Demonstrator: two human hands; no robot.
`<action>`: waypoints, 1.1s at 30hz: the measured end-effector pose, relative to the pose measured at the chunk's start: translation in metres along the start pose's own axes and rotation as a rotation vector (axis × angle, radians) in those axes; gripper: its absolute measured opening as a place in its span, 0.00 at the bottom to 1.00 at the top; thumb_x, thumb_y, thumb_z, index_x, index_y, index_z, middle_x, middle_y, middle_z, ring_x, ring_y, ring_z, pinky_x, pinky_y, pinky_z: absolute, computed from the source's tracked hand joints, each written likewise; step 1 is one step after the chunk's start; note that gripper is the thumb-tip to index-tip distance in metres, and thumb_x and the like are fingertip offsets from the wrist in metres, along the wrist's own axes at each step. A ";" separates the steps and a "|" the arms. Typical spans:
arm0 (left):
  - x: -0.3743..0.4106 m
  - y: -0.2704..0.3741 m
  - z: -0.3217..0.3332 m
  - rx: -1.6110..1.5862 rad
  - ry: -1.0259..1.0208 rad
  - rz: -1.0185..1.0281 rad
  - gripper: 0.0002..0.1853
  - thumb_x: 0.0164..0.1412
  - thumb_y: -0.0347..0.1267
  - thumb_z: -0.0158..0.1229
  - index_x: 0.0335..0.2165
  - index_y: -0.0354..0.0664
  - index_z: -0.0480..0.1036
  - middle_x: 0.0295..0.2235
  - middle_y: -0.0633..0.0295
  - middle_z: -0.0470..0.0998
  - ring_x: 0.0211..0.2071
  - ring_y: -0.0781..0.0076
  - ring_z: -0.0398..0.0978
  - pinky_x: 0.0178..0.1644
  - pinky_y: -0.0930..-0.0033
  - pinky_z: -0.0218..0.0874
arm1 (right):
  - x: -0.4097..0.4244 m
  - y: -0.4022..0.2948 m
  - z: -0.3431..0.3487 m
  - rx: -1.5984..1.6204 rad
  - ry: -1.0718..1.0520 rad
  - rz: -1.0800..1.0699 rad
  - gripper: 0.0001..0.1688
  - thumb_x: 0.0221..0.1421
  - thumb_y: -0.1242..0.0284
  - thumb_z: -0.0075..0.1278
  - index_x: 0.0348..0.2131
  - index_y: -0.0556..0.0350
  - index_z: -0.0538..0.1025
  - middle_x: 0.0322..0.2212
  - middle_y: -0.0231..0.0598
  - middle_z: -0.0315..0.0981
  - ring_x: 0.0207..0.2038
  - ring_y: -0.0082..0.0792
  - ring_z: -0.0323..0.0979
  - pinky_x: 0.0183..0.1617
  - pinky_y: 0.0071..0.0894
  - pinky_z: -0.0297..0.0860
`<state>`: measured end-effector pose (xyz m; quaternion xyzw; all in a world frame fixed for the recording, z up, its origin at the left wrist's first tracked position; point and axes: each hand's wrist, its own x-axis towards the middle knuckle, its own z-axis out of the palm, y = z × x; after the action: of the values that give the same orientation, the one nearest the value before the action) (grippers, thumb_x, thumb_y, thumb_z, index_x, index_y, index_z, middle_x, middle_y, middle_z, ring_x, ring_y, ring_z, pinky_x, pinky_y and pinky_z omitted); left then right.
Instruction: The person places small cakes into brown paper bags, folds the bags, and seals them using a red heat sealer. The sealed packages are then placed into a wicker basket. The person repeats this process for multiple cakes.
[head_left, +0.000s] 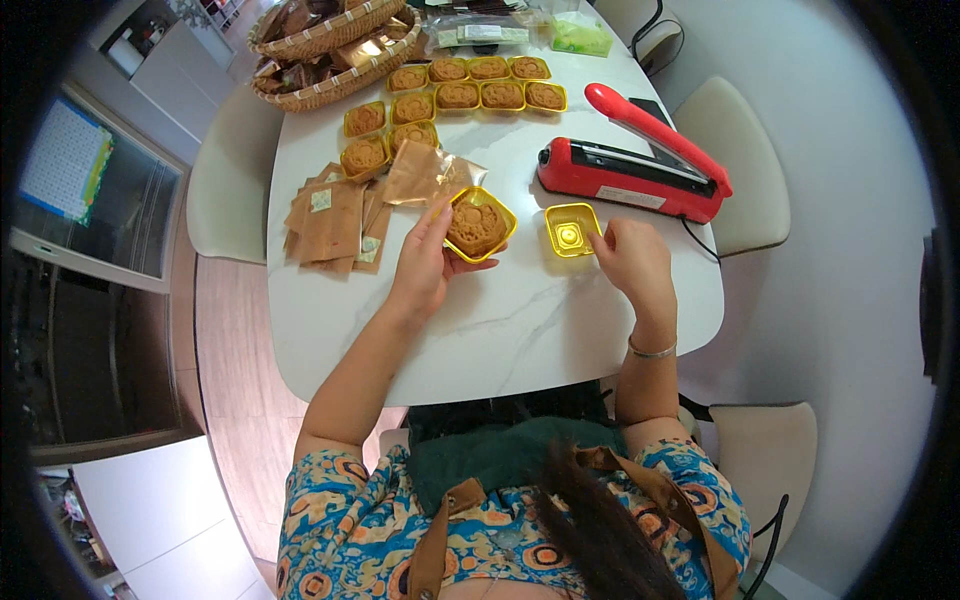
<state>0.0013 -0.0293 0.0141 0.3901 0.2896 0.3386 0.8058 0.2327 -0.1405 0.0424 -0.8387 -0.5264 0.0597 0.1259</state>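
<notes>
My left hand (429, 262) holds a yellow plastic tray with a golden-brown mooncake (477, 225) in it, tilted towards me above the table. The cake's top carries a moulded pattern. In my right hand (637, 259), thumb and fingers pinch the right edge of a second yellow plastic tray (562, 238), which has nothing in it. Just beyond my left fingers lies a flat gold-and-clear bag (424, 176). To its left is a loose pile of flat brown-gold bags (328, 225), some bearing small pale labels.
A red impulse heat sealer (630, 184) stands at the right with its arm raised and a cord trailing. Several mooncakes in yellow trays (457, 96) line the far side. Beyond are stacked wicker baskets (337, 86) of wrapped packets, a clear plastic package (484, 34) and a green tissue pack (581, 34).
</notes>
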 end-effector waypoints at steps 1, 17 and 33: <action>-0.001 0.002 0.002 0.000 -0.006 -0.002 0.24 0.68 0.41 0.37 0.58 0.43 0.55 0.47 0.48 0.72 0.41 0.46 0.76 0.38 0.55 0.74 | 0.001 0.003 0.002 0.013 -0.040 0.027 0.14 0.48 0.66 0.54 0.25 0.61 0.74 0.21 0.51 0.73 0.27 0.52 0.72 0.32 0.46 0.68; -0.004 0.010 0.000 -0.014 -0.030 0.017 0.25 0.68 0.43 0.35 0.57 0.43 0.55 0.47 0.49 0.72 0.42 0.47 0.76 0.39 0.56 0.74 | 0.030 0.004 0.032 0.345 -0.059 -0.064 0.13 0.48 0.69 0.50 0.23 0.65 0.74 0.21 0.56 0.73 0.27 0.55 0.73 0.34 0.46 0.69; 0.002 0.026 -0.001 -0.149 -0.106 -0.022 0.36 0.64 0.56 0.30 0.59 0.42 0.53 0.51 0.47 0.68 0.47 0.45 0.72 0.43 0.54 0.71 | 0.260 0.012 -0.188 0.106 -0.013 -0.078 0.15 0.50 0.63 0.46 0.21 0.55 0.72 0.13 0.30 0.69 0.12 0.20 0.66 0.12 0.20 0.54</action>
<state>-0.0065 -0.0150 0.0340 0.3432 0.2248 0.3291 0.8506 0.4010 0.0598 0.2285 -0.8094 -0.5554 0.0881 0.1691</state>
